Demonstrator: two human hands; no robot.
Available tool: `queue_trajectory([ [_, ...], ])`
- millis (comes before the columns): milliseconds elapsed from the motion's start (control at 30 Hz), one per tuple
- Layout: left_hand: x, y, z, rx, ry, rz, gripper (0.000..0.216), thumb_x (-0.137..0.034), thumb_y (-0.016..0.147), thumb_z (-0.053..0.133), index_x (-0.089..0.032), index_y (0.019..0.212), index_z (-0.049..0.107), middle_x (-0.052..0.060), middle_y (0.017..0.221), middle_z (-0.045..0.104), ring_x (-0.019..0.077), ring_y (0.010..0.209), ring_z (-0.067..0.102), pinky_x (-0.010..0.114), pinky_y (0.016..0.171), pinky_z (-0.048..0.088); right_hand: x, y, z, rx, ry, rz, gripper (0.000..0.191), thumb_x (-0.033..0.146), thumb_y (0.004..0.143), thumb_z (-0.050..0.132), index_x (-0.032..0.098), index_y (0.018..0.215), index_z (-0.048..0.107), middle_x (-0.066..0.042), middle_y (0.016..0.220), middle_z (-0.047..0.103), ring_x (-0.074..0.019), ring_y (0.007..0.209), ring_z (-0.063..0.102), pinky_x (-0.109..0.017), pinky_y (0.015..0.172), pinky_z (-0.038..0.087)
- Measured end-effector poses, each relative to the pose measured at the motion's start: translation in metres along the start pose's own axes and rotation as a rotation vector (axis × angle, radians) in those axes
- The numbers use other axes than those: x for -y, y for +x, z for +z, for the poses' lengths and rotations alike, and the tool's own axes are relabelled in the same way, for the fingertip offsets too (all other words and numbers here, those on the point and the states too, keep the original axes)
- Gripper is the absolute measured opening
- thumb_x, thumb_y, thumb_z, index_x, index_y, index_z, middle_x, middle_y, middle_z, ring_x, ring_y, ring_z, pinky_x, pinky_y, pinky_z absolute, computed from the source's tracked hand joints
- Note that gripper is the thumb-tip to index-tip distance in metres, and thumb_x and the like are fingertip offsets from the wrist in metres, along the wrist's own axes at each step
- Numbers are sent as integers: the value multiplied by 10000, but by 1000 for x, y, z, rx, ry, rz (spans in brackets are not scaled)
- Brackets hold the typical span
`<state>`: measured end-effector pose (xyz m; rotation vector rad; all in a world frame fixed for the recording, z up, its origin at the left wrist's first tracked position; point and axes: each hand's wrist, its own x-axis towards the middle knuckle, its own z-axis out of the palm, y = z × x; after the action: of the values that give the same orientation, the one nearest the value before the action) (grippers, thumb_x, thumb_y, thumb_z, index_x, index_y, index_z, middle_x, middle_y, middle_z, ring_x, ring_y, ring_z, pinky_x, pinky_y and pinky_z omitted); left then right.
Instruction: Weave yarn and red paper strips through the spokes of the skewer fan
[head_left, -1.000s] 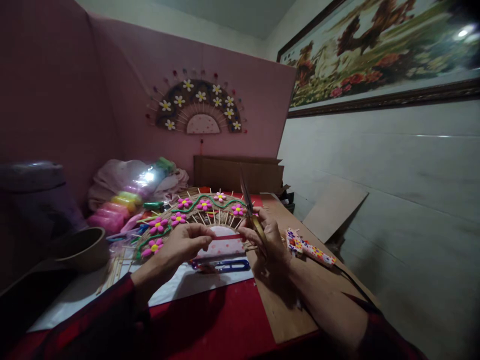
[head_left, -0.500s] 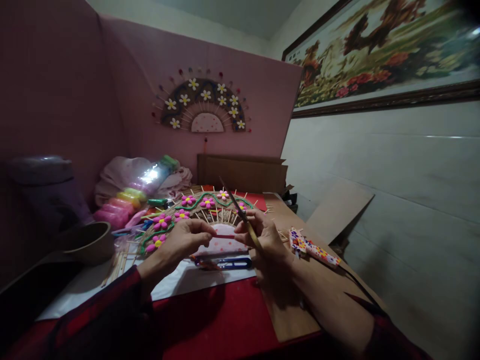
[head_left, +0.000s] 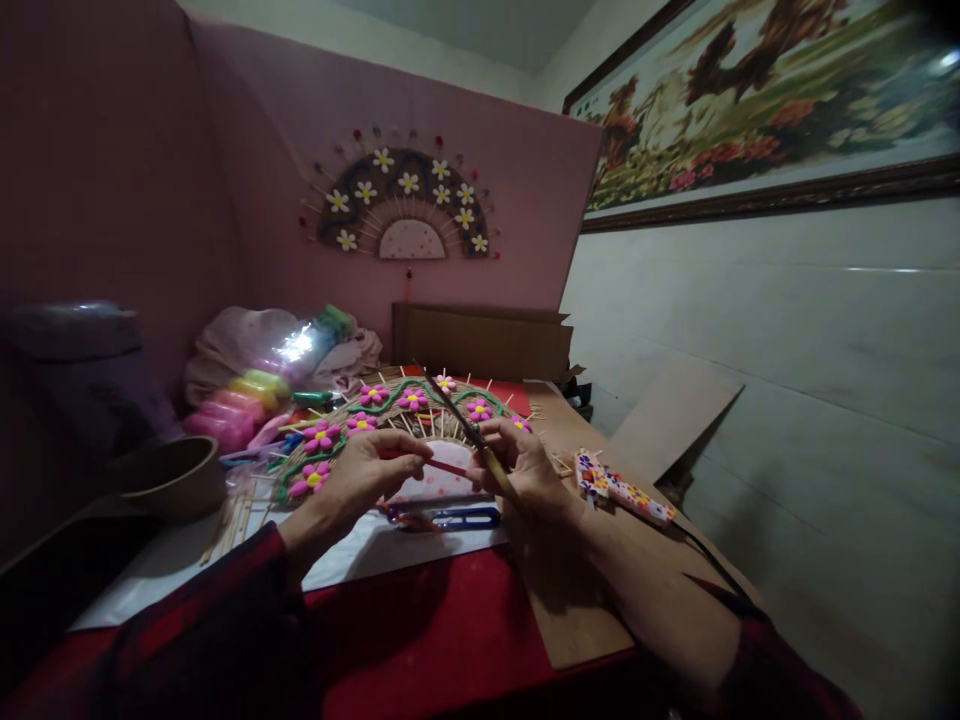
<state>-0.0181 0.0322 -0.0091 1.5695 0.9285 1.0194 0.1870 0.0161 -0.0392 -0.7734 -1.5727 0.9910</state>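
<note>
A narrow red strip (head_left: pixel 452 467) is stretched between my two hands. My left hand (head_left: pixel 375 467) pinches one end of it between thumb and fingers. The other end is at the fingertips of my right hand (head_left: pixel 529 470), which also holds a pair of scissors (head_left: pixel 474 432) with yellowish handles, blades pointing up and left. Behind and below my hands lies a fan-shaped craft piece (head_left: pixel 390 403) of sticks and twine, with pink flowers, a green wavy cord and a spotted pale half-circle. My fingers hide part of it.
A blue-handled tool (head_left: pixel 465 518) lies on white paper in front. To the right is a flower-patterned glue gun (head_left: pixel 622 490) with a cord. A round pot (head_left: pixel 180 480), loose sticks (head_left: pixel 236 525) and bagged coloured clay (head_left: pixel 247 400) sit left. A finished-looking fan (head_left: pixel 405 200) hangs behind.
The red strip, level before, now slants down to the right. The scissors have shifted slightly left with my right hand. Both hands keep their hold.
</note>
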Motion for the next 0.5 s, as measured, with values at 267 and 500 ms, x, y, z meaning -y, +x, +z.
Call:
queue_trajectory([
  [267, 17, 5, 1, 35, -224, 35, 288, -259, 685, 720, -126, 936, 675, 72, 735, 690, 105, 538, 529, 220, 482, 403, 8, -1, 1, -80, 54, 16, 433, 245, 607, 770, 203, 926, 479, 74, 609, 566, -84, 472, 543, -207, 442, 454],
  [500, 15, -7, 18, 108, -250, -93, 252, -368, 703, 712, -117, 732, 704, 70, 700, 670, 76, 490, 492, 186, 444, 360, 5, -1, 13, -141, 112, 93, 491, 281, 567, 795, 197, 912, 457, 89, 565, 546, -88, 417, 545, -176, 374, 390],
])
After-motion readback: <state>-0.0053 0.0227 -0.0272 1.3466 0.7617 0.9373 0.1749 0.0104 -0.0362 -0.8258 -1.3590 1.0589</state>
